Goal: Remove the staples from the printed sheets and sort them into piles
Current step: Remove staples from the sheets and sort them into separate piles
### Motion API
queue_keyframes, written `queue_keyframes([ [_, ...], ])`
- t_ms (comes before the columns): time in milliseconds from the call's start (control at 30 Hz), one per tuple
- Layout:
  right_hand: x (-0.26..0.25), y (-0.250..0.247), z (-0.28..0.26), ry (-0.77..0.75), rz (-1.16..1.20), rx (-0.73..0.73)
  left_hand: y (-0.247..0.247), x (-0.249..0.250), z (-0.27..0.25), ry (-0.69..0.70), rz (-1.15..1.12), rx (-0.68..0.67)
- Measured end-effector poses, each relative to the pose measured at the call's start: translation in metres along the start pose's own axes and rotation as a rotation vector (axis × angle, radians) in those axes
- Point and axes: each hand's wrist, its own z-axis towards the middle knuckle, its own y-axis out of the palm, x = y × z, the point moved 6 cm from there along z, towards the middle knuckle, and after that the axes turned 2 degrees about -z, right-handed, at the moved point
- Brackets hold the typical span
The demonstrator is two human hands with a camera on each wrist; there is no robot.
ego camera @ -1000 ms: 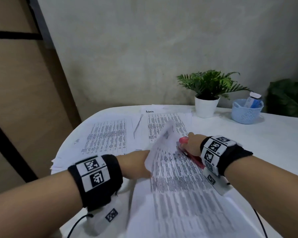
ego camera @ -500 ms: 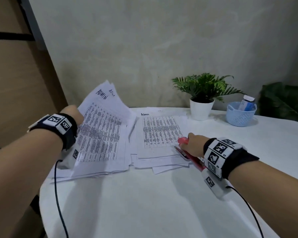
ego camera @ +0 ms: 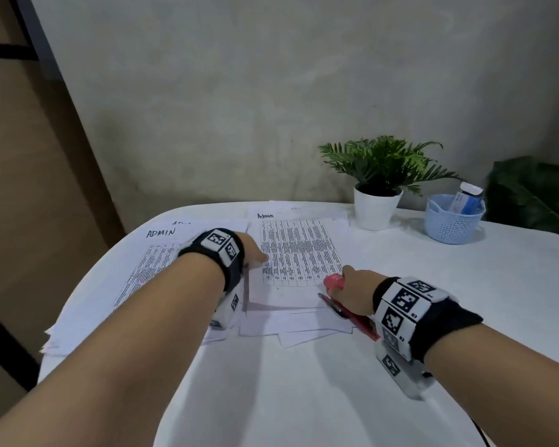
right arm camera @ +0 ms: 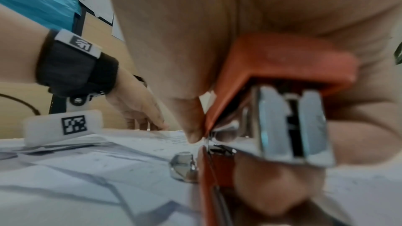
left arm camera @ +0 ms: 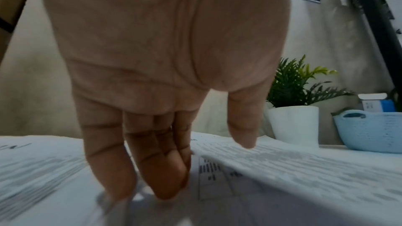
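While the right hand (ego camera: 352,290) grips a red stapler (ego camera: 334,281), sheets (ego camera: 299,253) read "Admin".

Two piles of printed sheets are lying side by side at frame centre, the left pile (ego camera: 149,266) headed "ADMIN", the right pile (ego camera: 299,256) headed "Admin" and spreading unevenly.

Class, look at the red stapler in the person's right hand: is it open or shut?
Open. The right wrist view shows the stapler with a gap between its red top and base.
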Motion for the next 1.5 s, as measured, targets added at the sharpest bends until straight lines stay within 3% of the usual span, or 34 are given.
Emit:
queue_keyframes([
  [100,-0.003,-0.003,-0.006,-0.041,-0.027,0.004,-0.002,0.011,0.010,-0.011,-0.134,-0.048],
  [267,-0.004,-0.004,-0.008,-0.076,-0.023,0.000,-0.007,0.023,0.023,-0.003,-0.146,-0.016],
  [400,-0.004,-0.004,-0.008,-0.075,-0.025,-0.015,-0.011,0.017,0.029,-0.016,0.079,0.015],
  [533,-0.004,-0.004,-0.009,-0.070,-0.033,-0.024,-0.020,0.019,0.022,0.061,0.042,0.033],
  [667,-0.005,-0.004,-0.007,-0.071,-0.018,-0.024,-0.028,0.002,0.021,0.080,-0.280,0.002],
  [800,-0.002,-0.003,-0.006,-0.056,0.016,-0.003,-0.025,-0.018,0.017,0.038,-0.446,-0.025],
  [967,0.003,-0.002,-0.003,-0.011,0.087,0.048,-0.029,-0.010,-0.005,0.098,-0.365,0.113],
  [1133,0.020,-0.015,-0.003,0.035,0.254,0.182,-0.042,-0.003,-0.021,0.162,-0.460,0.228],
  [1333,0.037,-0.047,-0.011,0.050,0.332,0.280,-0.036,-0.007,-0.061,0.239,-0.514,0.034],
  [1400,0.037,-0.058,-0.014,0.036,0.328,0.307,-0.027,-0.013,-0.074,0.227,-0.595,-0.059],
  [1500,0.035,-0.067,-0.017,0.012,0.301,0.318,-0.030,-0.023,-0.088,0.177,-0.813,-0.058],
])
